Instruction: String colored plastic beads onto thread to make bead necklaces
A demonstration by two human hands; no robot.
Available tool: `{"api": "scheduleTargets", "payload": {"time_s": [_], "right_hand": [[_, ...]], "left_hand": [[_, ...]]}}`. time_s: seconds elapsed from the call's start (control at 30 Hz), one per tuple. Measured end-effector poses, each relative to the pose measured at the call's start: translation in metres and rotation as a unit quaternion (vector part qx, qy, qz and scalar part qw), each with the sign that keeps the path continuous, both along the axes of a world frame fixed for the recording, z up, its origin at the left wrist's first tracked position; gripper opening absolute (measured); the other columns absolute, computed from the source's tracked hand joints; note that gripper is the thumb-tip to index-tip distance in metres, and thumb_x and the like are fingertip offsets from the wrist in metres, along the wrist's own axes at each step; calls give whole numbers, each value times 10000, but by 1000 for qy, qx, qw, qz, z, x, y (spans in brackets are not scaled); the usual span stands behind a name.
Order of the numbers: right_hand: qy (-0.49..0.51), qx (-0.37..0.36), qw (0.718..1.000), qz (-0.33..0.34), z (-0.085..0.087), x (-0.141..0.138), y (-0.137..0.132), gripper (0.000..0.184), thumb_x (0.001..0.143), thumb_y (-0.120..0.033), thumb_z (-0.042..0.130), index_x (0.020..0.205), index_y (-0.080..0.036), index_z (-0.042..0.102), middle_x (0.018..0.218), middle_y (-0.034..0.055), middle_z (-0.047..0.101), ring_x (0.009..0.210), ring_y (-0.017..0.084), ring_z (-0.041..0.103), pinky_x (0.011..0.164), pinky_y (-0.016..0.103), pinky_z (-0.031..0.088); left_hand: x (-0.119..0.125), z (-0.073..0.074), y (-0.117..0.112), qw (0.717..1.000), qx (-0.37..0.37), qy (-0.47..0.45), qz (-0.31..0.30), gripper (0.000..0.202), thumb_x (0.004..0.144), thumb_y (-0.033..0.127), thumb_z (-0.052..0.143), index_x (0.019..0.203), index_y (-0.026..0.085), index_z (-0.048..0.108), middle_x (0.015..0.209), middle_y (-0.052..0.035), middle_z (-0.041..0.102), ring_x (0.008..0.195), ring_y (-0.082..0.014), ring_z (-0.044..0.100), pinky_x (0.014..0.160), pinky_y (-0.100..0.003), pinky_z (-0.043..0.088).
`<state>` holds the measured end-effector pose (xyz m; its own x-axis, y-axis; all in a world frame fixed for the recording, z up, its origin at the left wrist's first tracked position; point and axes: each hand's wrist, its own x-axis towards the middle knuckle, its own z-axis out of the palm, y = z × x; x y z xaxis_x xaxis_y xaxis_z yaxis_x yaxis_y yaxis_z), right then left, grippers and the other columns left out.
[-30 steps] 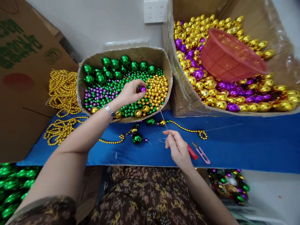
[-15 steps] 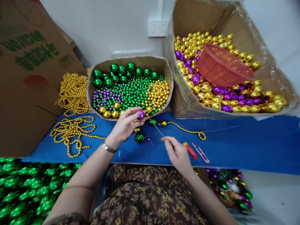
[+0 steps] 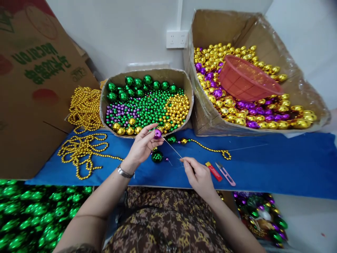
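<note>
My left hand (image 3: 143, 144) pinches a shiny purple bead (image 3: 157, 134) between thumb and fingers. From the bead a thin needle-like rod (image 3: 172, 148) slants down to my right hand (image 3: 198, 175), whose thumb and forefinger close on its lower end. Whether it is a needle or a stiff thread I cannot tell. Just below the left hand lie a large green bead (image 3: 157, 156) and a small purple bead (image 3: 166, 159) on a thread. Behind the rod is a partly strung strand with a green bead (image 3: 171, 139), a gold bead (image 3: 183, 141) and a small gold chain (image 3: 207, 146).
A cardboard box (image 3: 193, 102) holds green, purple and gold beads. The larger box (image 3: 206, 123) at right holds gold and purple beads and a red basket (image 3: 247, 82). Gold bead strands (image 3: 84, 149) lie left. Thread snips (image 3: 226, 174) and a red-yellow lighter-like item (image 3: 214, 172) sit right.
The view has tilted up slightly, so most things appear a little lower. Both hands keep their hold on the bead and rod, with hardly any shift between them.
</note>
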<state>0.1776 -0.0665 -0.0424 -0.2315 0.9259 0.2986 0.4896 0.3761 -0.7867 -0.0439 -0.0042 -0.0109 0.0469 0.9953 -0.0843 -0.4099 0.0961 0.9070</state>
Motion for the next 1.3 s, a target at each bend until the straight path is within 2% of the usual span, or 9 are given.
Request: {"api": "scheduleTargets", "payload": {"time_s": [0.13,0.2,0.3,0.43,0.57,0.93,1.1,1.3], "right_hand": [[0,10,1000,-12,-2,2,1,198,969,-255,439,998,-204,627,877,36,732,672,144,668,682,250,507],[-1,20,1000,-10,-3,1,1,198,968,-250,440,992,-199,629,866,34,732,679,143,676,691,242,515],[-2,39,999,-2,-6,0,0,198,968,-242,439,994,-194,629,862,36,733,671,138,681,694,234,526],[-6,63,998,7,-10,-3,-2,194,964,-232,443,1002,-197,630,888,43,737,708,145,693,706,237,534],[-11,74,997,7,-11,-3,-2,192,962,-221,447,1002,-196,634,898,47,738,739,151,702,723,240,540],[-29,88,996,7,-14,-3,-1,183,962,-197,445,1015,-190,620,907,47,740,755,152,705,717,243,533],[-47,105,993,-12,-14,-8,2,188,960,-187,442,1023,-185,619,919,53,743,762,154,707,710,247,528],[-47,104,993,-8,-10,-9,4,185,967,-197,438,1012,-188,616,886,43,742,719,142,700,685,238,519]], "left_hand": [[4,1,-1,1000,-10,-22,13,339,789,262,725,1109,199,636,991,-34,702,816,-146,719,763,-239,596],[5,1,-1,999,-26,-32,21,341,764,220,747,1086,181,641,1014,-41,705,798,-142,721,728,-207,594],[8,1,-1,995,-68,-69,21,273,841,298,667,1064,141,638,983,-82,724,754,-157,725,646,-202,593],[11,2,-1,989,-103,-107,8,311,932,371,517,1114,140,616,998,-113,732,819,-208,728,676,-271,602],[15,2,-3,988,-110,-108,8,324,944,385,489,1098,133,623,991,-123,735,843,-214,724,698,-283,592],[18,-1,-7,992,-86,-95,6,356,880,446,592,1055,136,614,1003,-125,730,853,-210,718,732,-296,583],[26,-3,-15,997,-36,-66,-14,317,813,338,707,1065,181,593,1089,-93,700,907,-207,708,767,-306,575],[23,-1,-14,997,-22,-72,-9,257,801,285,722,1001,148,639,1091,-98,691,910,-190,701,816,-307,571]]}}
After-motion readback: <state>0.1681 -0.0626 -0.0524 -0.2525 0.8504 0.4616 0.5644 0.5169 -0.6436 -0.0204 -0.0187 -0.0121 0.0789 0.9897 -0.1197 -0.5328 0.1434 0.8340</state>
